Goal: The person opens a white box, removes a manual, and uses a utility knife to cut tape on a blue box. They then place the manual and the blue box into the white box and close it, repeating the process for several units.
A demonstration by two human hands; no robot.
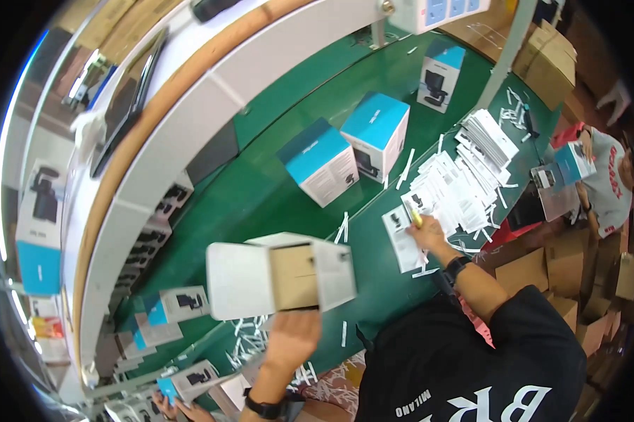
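My left hand (294, 339) grips the lower edge of an open white box (241, 281). Its flaps are spread, and the brown cardboard interior (296, 276) faces up. My right hand (431, 235) is closed on a small yellow tool (417, 219) whose exact kind I cannot make out. Beneath those fingers lies a white printed leaflet (400, 243) at the near side of a large, fanned-out pile of leaflets (452, 184). Two closed blue-and-white boxes, a left one (325, 169) and a right one (379, 126), stand beyond my hands on the green table (261, 176).
Another blue-and-white box (441, 77) stands farther back. Paper strips (250, 341) litter the near left. More product boxes (180, 304) line the left side. Another person's hands (168, 408) hold a box at lower left; a person in grey (602, 176) sits at right near brown cartons (542, 271).
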